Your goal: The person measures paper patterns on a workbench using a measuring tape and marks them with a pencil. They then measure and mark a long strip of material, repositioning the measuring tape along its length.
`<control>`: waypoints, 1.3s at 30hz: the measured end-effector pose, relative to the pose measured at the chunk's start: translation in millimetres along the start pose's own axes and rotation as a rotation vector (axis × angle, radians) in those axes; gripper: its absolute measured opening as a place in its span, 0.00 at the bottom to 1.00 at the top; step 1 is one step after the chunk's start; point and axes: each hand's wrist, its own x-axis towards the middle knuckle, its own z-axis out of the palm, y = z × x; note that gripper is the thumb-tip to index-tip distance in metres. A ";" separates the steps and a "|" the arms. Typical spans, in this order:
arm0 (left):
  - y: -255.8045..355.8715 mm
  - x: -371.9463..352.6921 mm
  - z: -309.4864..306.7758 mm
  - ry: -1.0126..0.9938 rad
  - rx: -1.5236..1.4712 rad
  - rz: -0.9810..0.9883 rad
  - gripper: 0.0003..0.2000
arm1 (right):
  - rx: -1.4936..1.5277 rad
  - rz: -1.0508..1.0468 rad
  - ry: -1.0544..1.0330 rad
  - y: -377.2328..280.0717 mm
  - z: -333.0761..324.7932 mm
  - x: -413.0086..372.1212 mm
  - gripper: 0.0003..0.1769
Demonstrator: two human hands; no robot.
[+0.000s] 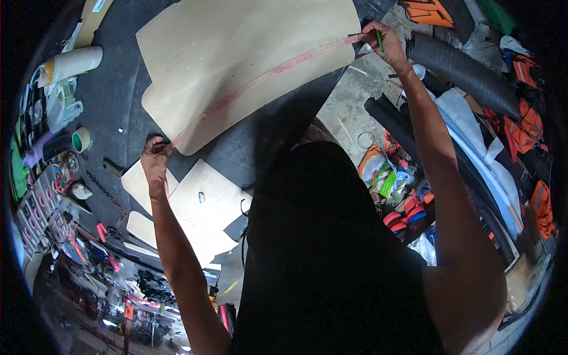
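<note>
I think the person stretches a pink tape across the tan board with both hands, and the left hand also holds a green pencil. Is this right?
Not quite. The head view shows the green pencil in the right hand, not the left hand. The rest holds: both hands stretch the pink tape across the tan board.

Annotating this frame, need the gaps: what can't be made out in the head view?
1. Tape numerals: too small and blurred in the head view.
2. Tape's near end: hidden inside the left hand's grip.
3. Green pencil: partly covered by the right hand, ends unclear.
4. Tan board far edge: cut off by the top frame edge.
5. Table near side: hidden behind the person's dark torso.
</note>
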 end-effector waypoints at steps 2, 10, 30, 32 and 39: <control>1.7 -0.6 0.8 -0.001 -0.001 -0.006 0.15 | 0.026 0.027 -0.014 3.9 -3.1 -0.7 0.03; 7.0 -3.6 4.1 0.012 -0.019 -0.010 0.15 | -0.001 0.142 0.018 -10.9 -0.1 -1.6 0.05; 7.1 -2.4 4.9 0.019 0.000 0.000 0.16 | 0.039 0.138 0.037 -6.0 2.8 -1.5 0.05; 7.0 -2.3 5.7 0.024 -0.019 -0.003 0.16 | 0.091 0.167 0.083 -3.7 5.4 -2.1 0.04; -4.1 1.4 2.5 0.016 -0.037 0.038 0.16 | 0.038 0.107 0.072 0.9 8.7 -1.0 0.04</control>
